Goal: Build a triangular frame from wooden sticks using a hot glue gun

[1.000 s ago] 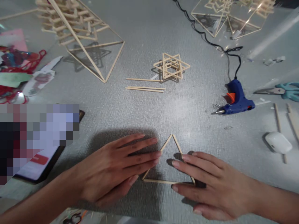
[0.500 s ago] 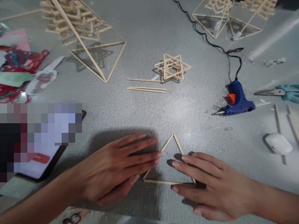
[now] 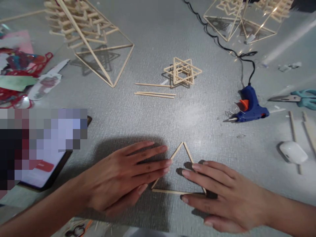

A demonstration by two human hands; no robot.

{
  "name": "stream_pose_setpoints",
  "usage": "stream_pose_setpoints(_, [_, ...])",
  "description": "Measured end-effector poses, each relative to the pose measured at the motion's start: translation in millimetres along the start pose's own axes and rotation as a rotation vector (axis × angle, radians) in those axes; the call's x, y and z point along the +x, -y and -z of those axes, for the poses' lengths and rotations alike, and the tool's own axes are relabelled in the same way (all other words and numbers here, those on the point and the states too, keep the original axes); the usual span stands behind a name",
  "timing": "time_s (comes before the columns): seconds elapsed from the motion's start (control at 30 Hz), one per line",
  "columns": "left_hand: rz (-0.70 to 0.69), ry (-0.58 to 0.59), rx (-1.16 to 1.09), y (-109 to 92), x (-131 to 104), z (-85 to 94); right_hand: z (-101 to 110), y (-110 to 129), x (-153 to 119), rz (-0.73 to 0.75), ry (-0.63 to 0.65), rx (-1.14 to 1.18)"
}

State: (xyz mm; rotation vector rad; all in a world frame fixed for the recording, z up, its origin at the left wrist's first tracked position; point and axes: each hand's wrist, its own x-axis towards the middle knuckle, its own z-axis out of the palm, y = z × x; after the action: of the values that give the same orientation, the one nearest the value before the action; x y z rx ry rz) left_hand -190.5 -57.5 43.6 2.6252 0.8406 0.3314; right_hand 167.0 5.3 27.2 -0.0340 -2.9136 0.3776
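Observation:
Three thin wooden sticks lie on the table as a triangle (image 3: 170, 192), its tip pointing away from me. My left hand (image 3: 125, 177) rests with fingers stretched out, fingertips on the left stick. My right hand (image 3: 222, 194) has its fingers spread, touching the right stick and the right end of the bottom stick. Fingers cover parts of both side sticks. At the tip the stick ends sit close together; whether they are joined I cannot tell. Beyond them lies a small stack of star-shaped stick frames (image 3: 183, 70), beside several loose sticks (image 3: 155, 94).
At right lie a blue glue gun (image 3: 253, 105) with a black cord, teal-handled scissors (image 3: 306, 98) and a white case (image 3: 293, 152). A phone (image 3: 56, 168) is at left. Larger stick structures stand back left (image 3: 103, 65) and back right (image 3: 259, 26). Colourful scraps (image 3: 19, 65) crowd the far left.
Both hands and the triangle stay in place. Small lights now glow on the back right structure. The view has shifted very slightly.

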Motion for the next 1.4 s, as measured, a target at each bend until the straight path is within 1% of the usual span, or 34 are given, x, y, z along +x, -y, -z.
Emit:
stream_pose_setpoints(0.07, [-0.003, 0.002, 0.006, 0, 0, 0.1, 0, 0, 0, 0.0, -0.004, -0.001])
stream_pose_setpoints(0.23, [0.045, 0.033, -0.039, -1, 0, 0.6, -1, -1, -1, 0.01, 0.001, -0.013])
stream_pose_setpoints(0.47, [0.057, 0.045, -0.063, -1, -3, -0.2, 0, 0, 0, -0.004, -0.003, 0.003])
stream_pose_setpoints(0.63, [0.045, 0.0, -0.015, 0, -6, -2.9, 1, -1, 1, 0.008, -0.005, 0.002])
stream_pose_setpoints(0.83, [0.045, -0.024, 0.022, 1, -4, -5.0, 0, -1, 0, 0.007, -0.002, -0.006])
stream_pose_setpoints(1.1, [0.066, 0.001, 0.013, 1, -8, -9.2, 0, -1, 0, 0.0, -0.004, -0.001])
stream_pose_setpoints(1.4, [0.035, 0.011, 0.028, 4, -8, -8.0, -2, -1, 0, 0.002, -0.007, -0.008])
